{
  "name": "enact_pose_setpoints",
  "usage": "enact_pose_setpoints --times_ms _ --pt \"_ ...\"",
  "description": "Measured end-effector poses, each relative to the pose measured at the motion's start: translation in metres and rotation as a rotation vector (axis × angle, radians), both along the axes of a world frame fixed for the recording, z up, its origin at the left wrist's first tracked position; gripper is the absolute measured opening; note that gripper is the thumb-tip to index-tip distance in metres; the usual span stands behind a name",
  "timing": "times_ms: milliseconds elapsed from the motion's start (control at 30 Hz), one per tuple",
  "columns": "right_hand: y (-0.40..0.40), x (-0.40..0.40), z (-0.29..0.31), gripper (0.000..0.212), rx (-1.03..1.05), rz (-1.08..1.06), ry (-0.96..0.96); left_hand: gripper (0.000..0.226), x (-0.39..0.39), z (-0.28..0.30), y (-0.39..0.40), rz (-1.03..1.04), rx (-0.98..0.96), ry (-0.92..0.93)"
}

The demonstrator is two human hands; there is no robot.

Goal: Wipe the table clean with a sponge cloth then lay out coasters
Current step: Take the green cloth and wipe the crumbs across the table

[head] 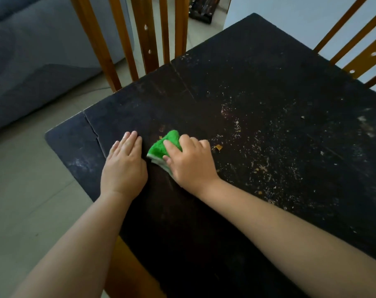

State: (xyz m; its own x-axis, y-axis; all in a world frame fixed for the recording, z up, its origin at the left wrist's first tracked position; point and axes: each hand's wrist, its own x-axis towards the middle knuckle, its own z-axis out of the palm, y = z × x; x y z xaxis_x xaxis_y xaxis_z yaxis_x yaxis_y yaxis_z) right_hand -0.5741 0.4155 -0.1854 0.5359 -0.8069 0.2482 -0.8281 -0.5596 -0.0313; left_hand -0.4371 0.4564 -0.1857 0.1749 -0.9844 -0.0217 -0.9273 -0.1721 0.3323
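Crumbs lie to the right of the sponge cloth.

The right hand (189, 160) curls round the green sponge cloth (164, 147) and presses it on the dark desk (268, 72). The left hand (123, 166) lies flat and spread, just beside it. The crumbs (258, 151) spread away rightward, with lots of room; the desk's left edge is near.
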Motion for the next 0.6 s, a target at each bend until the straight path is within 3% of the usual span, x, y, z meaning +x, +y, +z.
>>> enact_pose_setpoints --times_ms 133,233,300,433,600 --pt "-0.033 -0.013 0.008 0.042 0.016 -0.137 -0.003 0.051 -0.008 0.004 0.011 0.017 0.078 -0.015" --pt "-0.058 -0.035 0.018 0.037 0.163 -0.276 0.059 0.053 -0.012 0.006 0.019 0.015 0.124 -0.023" --pt "-0.063 -0.045 0.024 0.037 0.168 -0.287 -0.013 0.053 -0.011 0.006 0.018 0.016 0.121 -0.026" --pt "-0.032 -0.034 0.024 0.040 -0.042 -0.076 -0.144 0.053 -0.010 0.005 0.018 0.029 0.112 -0.018" --pt "0.035 -0.029 0.002 0.038 -0.024 0.142 -0.007 0.055 -0.011 0.006 0.016 0.033 0.100 -0.023"
